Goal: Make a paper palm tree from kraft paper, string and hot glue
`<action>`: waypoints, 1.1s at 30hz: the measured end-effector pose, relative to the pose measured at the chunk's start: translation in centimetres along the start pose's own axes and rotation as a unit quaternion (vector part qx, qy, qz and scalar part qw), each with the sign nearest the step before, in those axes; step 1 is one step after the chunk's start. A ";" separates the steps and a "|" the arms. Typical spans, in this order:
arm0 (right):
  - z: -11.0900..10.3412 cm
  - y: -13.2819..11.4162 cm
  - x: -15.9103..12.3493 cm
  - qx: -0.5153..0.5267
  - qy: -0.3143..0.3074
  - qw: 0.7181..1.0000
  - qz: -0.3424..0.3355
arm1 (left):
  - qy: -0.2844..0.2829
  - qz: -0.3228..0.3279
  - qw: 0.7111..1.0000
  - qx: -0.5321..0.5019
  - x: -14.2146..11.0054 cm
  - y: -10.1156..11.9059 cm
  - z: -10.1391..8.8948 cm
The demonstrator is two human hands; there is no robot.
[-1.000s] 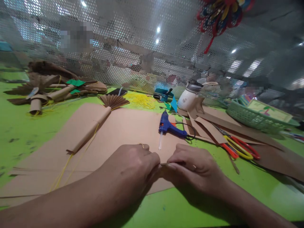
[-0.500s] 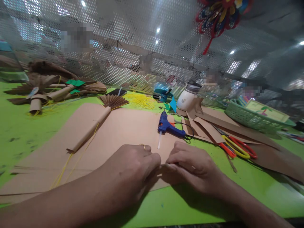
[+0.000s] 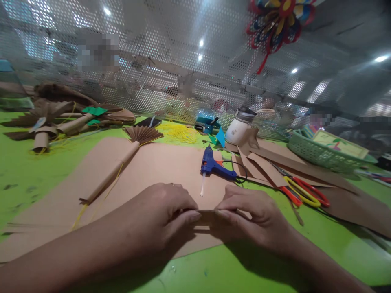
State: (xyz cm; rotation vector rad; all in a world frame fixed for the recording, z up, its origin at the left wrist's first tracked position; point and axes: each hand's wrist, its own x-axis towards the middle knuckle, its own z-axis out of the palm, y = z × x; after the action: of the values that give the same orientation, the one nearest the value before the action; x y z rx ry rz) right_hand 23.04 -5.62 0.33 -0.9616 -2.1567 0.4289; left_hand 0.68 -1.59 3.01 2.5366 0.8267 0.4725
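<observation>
Between my hands a narrow strip of brown paper (image 3: 208,217) is pinched, held just above larger brown paper sheets (image 3: 171,162). My left hand (image 3: 171,207) grips the strip's left part with thumb and fingers; a ring shows on one finger. My right hand (image 3: 249,207) pinches its right part, and the fingers cover that end. Beyond the hands a blue glue gun (image 3: 216,165) lies on the sheets, a clear glue stick poking out of its back. To the left rests a rolled paper tube (image 3: 114,175) with a pleated fan (image 3: 143,133) at its top and yellow string hanging from it.
Scissors (image 3: 305,193) with red and yellow handles lie right among cut brown paper. A green basket (image 3: 330,150) and a white bottle (image 3: 240,126) stand behind. Yellow strands (image 3: 180,131) and finished paper bundles (image 3: 42,138) sit at the back. A perforated screen (image 3: 137,81) rises beyond the table.
My left thumb and fingers have shifted left along the paper strip, so more of it shows between my hands. The right hand keeps its pinch. The view has tilted slightly.
</observation>
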 end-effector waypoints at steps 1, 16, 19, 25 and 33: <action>0.0 0.0 0.0 -0.002 0.000 1.000 0.001 | -0.012 -0.007 1.000 0.008 0.0 0.0 0.0; -0.3 0.3 0.0 0.048 -0.008 0.994 0.101 | -0.010 -0.087 0.995 0.053 -0.1 0.3 0.5; -0.3 0.2 -0.1 0.055 -0.014 0.991 0.118 | -0.010 -0.055 0.997 0.059 0.0 0.0 0.4; -0.3 0.3 0.1 0.078 -0.020 0.986 0.147 | -0.009 -0.045 0.997 0.059 0.2 -0.2 0.3; -0.3 0.7 0.4 0.085 -0.037 0.977 0.193 | -0.046 -0.128 0.991 0.008 0.3 0.5 -0.7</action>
State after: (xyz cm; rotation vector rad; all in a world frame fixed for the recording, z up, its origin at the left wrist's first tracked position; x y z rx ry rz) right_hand 23.46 -4.81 0.33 -1.2865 -1.9565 0.8336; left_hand 0.87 -1.59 3.89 2.4000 1.1044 0.2648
